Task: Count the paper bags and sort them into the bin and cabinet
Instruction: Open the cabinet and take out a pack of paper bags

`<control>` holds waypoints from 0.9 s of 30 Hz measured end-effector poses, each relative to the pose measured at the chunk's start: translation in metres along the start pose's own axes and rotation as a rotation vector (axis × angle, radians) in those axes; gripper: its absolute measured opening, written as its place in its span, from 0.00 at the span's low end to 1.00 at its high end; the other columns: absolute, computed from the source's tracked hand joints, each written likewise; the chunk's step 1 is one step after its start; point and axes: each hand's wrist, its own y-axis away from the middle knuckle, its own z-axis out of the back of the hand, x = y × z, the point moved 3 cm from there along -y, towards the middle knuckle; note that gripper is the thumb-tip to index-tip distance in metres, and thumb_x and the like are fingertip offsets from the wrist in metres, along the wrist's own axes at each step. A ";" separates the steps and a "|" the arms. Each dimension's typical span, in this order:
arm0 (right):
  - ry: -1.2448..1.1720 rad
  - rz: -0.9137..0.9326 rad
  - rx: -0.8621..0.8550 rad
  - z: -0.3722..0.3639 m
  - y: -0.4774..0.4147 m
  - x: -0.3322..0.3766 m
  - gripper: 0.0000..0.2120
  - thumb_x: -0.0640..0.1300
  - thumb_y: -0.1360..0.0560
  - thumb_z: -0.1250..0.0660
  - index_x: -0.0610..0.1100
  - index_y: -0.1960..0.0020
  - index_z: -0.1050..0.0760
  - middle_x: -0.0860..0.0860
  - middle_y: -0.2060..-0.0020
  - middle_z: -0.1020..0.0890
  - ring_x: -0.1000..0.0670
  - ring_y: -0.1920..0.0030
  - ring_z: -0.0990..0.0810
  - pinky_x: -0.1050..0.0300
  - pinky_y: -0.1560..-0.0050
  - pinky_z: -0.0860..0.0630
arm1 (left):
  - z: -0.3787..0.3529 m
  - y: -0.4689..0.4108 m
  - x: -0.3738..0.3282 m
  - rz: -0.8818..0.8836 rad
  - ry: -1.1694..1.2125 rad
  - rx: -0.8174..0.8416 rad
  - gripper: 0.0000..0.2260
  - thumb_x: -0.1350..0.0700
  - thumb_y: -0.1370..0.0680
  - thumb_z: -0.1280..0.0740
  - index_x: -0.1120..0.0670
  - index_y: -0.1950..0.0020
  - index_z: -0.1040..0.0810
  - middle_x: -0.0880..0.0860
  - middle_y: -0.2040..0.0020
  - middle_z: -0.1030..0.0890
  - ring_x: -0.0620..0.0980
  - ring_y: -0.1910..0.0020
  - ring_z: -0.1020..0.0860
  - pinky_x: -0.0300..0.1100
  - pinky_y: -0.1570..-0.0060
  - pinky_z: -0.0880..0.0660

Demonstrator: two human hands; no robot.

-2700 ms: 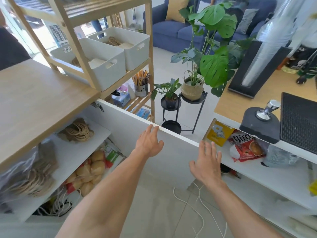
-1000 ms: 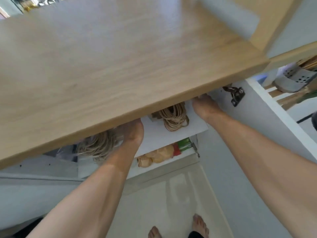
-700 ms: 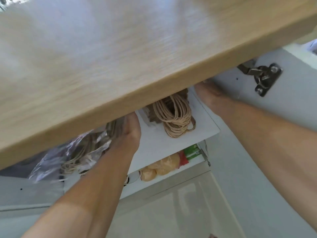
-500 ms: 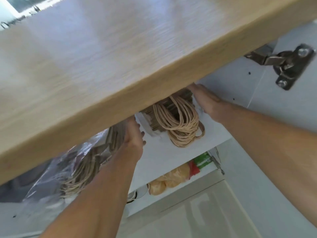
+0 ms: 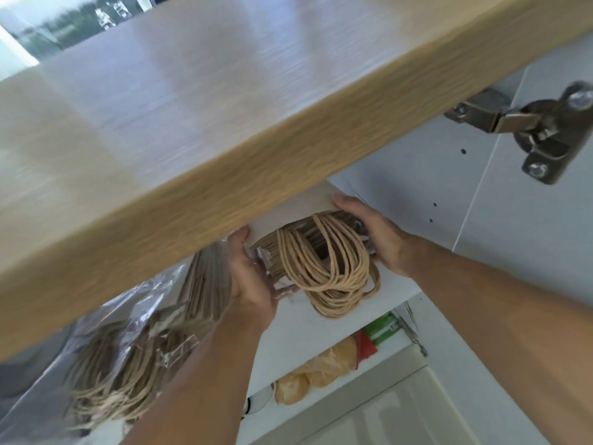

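A stack of flat brown paper bags (image 5: pixel 288 248) with a thick bunch of twisted paper handles (image 5: pixel 330 271) lies on the white upper shelf (image 5: pixel 321 326) of the open cabinet. My left hand (image 5: pixel 248 274) clasps the stack's left side and my right hand (image 5: pixel 375 232) clasps its right side, so the stack sits between both hands. Its far end is hidden under the wooden countertop (image 5: pixel 224 123). A second bundle of paper bags (image 5: pixel 128 354) in clear plastic wrap lies further left on the same shelf.
The countertop edge overhangs the shelf closely. A metal door hinge (image 5: pixel 529 126) sits on the white cabinet side at the upper right. On the lower shelf lies a bag of bread rolls (image 5: pixel 317 374) with red and green packaging beside it.
My view has dropped from across the room to under the countertop. Both hands have reached into the cabinet and closed on the two sides of the right-hand stack of bags.
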 end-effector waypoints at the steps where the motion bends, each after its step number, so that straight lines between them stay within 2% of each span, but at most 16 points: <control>1: -0.007 0.006 -0.006 0.000 0.001 -0.001 0.16 0.65 0.29 0.40 0.57 0.47 0.28 0.53 0.51 0.23 0.52 0.50 0.25 0.52 0.42 0.33 | -0.001 0.000 0.001 -0.009 0.017 0.011 0.33 0.30 0.31 0.44 0.52 0.38 0.21 0.58 0.44 0.17 0.59 0.49 0.20 0.41 0.72 0.25; 3: -0.047 0.004 -0.026 0.000 0.003 -0.004 0.11 0.62 0.25 0.42 0.58 0.51 0.27 0.54 0.51 0.22 0.52 0.50 0.25 0.53 0.45 0.31 | -0.002 0.002 0.002 -0.028 0.047 0.025 0.31 0.33 0.27 0.47 0.54 0.43 0.19 0.55 0.53 0.15 0.56 0.57 0.18 0.42 0.69 0.23; 5: -0.064 -0.009 -0.035 -0.001 0.009 -0.008 0.10 0.62 0.24 0.43 0.58 0.51 0.27 0.53 0.51 0.22 0.51 0.50 0.24 0.57 0.52 0.30 | -0.004 0.007 0.003 -0.044 0.044 0.030 0.31 0.32 0.29 0.45 0.53 0.43 0.18 0.56 0.48 0.15 0.58 0.48 0.18 0.53 0.51 0.21; 6: -0.073 -0.017 -0.043 -0.002 0.013 -0.009 0.10 0.61 0.24 0.43 0.58 0.51 0.27 0.52 0.51 0.22 0.51 0.50 0.24 0.58 0.54 0.31 | -0.005 0.011 0.003 -0.036 0.035 0.005 0.32 0.31 0.31 0.45 0.52 0.42 0.17 0.56 0.46 0.16 0.60 0.44 0.19 0.57 0.45 0.23; 7: -0.075 -0.021 -0.048 -0.004 0.019 -0.009 0.11 0.61 0.24 0.44 0.58 0.51 0.27 0.52 0.51 0.22 0.51 0.50 0.24 0.58 0.54 0.31 | -0.005 0.016 0.003 -0.019 0.032 -0.028 0.33 0.31 0.32 0.45 0.51 0.42 0.17 0.57 0.44 0.16 0.61 0.42 0.20 0.58 0.44 0.24; 11: -0.084 -0.062 -0.069 -0.009 0.041 -0.012 0.14 0.64 0.27 0.41 0.56 0.49 0.27 0.52 0.50 0.21 0.51 0.49 0.24 0.55 0.50 0.30 | -0.003 0.037 0.006 0.006 0.037 -0.105 0.31 0.33 0.34 0.44 0.53 0.45 0.18 0.59 0.44 0.17 0.61 0.42 0.21 0.55 0.48 0.25; 12: -0.094 -0.068 -0.073 -0.012 0.050 -0.011 0.19 0.66 0.30 0.38 0.55 0.47 0.27 0.51 0.49 0.21 0.50 0.48 0.24 0.52 0.45 0.30 | -0.005 0.045 0.005 0.008 0.050 -0.113 0.30 0.34 0.34 0.43 0.53 0.46 0.18 0.59 0.45 0.17 0.61 0.42 0.22 0.54 0.48 0.26; 14: -0.093 -0.098 -0.084 -0.017 0.065 -0.012 0.35 0.69 0.40 0.36 0.52 0.38 0.27 0.48 0.43 0.21 0.46 0.43 0.24 0.45 0.36 0.32 | -0.004 0.060 0.007 0.014 0.060 -0.130 0.25 0.36 0.31 0.42 0.53 0.50 0.18 0.57 0.52 0.16 0.59 0.46 0.21 0.51 0.50 0.27; 15: -0.087 -0.113 -0.096 -0.020 0.073 -0.012 0.38 0.70 0.42 0.36 0.52 0.37 0.27 0.47 0.42 0.21 0.44 0.42 0.24 0.41 0.33 0.33 | -0.004 0.067 0.008 0.020 0.068 -0.140 0.22 0.37 0.28 0.42 0.53 0.52 0.19 0.56 0.56 0.16 0.58 0.48 0.21 0.50 0.52 0.27; 18: -0.116 -0.112 -0.143 -0.022 0.093 -0.017 0.23 0.66 0.38 0.37 0.53 0.52 0.22 0.47 0.50 0.19 0.43 0.43 0.23 0.38 0.32 0.34 | -0.002 0.086 0.015 0.072 0.065 -0.115 0.22 0.38 0.26 0.42 0.55 0.55 0.20 0.56 0.60 0.18 0.57 0.54 0.21 0.49 0.53 0.26; 19: -0.128 -0.122 -0.171 -0.023 0.101 -0.019 0.20 0.65 0.37 0.37 0.52 0.55 0.22 0.47 0.53 0.17 0.42 0.44 0.22 0.38 0.33 0.33 | -0.001 0.096 0.016 0.088 0.064 -0.094 0.22 0.38 0.26 0.42 0.55 0.56 0.20 0.56 0.61 0.18 0.57 0.56 0.21 0.49 0.54 0.26; 21: -0.143 -0.138 -0.206 -0.027 0.117 -0.025 0.24 0.65 0.39 0.35 0.47 0.54 0.21 0.44 0.54 0.16 0.40 0.44 0.21 0.38 0.33 0.32 | 0.000 0.115 0.019 0.127 0.069 -0.076 0.22 0.40 0.25 0.43 0.56 0.59 0.19 0.57 0.63 0.18 0.56 0.63 0.20 0.46 0.59 0.26; 22: -0.150 -0.145 -0.208 -0.030 0.125 -0.028 0.29 0.66 0.40 0.34 0.45 0.50 0.20 0.43 0.52 0.15 0.39 0.44 0.21 0.38 0.33 0.32 | 0.001 0.123 0.021 0.137 0.073 -0.067 0.22 0.40 0.25 0.43 0.56 0.58 0.19 0.58 0.62 0.17 0.56 0.63 0.20 0.45 0.60 0.26; 24: -0.156 -0.153 -0.217 -0.036 0.141 -0.036 0.36 0.67 0.42 0.34 0.42 0.44 0.21 0.41 0.50 0.15 0.38 0.44 0.20 0.37 0.33 0.31 | 0.004 0.140 0.022 0.139 0.087 -0.052 0.27 0.38 0.29 0.40 0.61 0.48 0.19 0.64 0.53 0.17 0.59 0.55 0.19 0.50 0.52 0.24; 26: -0.187 -0.141 -0.239 -0.042 0.160 -0.041 0.37 0.66 0.43 0.33 0.42 0.44 0.21 0.42 0.52 0.15 0.39 0.46 0.20 0.36 0.34 0.31 | 0.010 0.155 0.026 0.146 0.097 -0.063 0.36 0.36 0.36 0.37 0.60 0.38 0.22 0.66 0.44 0.18 0.63 0.47 0.20 0.57 0.43 0.25; 27: -0.203 -0.146 -0.253 -0.044 0.170 -0.044 0.36 0.66 0.44 0.32 0.42 0.45 0.21 0.43 0.54 0.15 0.40 0.48 0.20 0.36 0.34 0.31 | 0.012 0.163 0.028 0.146 0.095 -0.067 0.35 0.37 0.36 0.36 0.59 0.37 0.23 0.65 0.45 0.18 0.62 0.47 0.19 0.57 0.43 0.24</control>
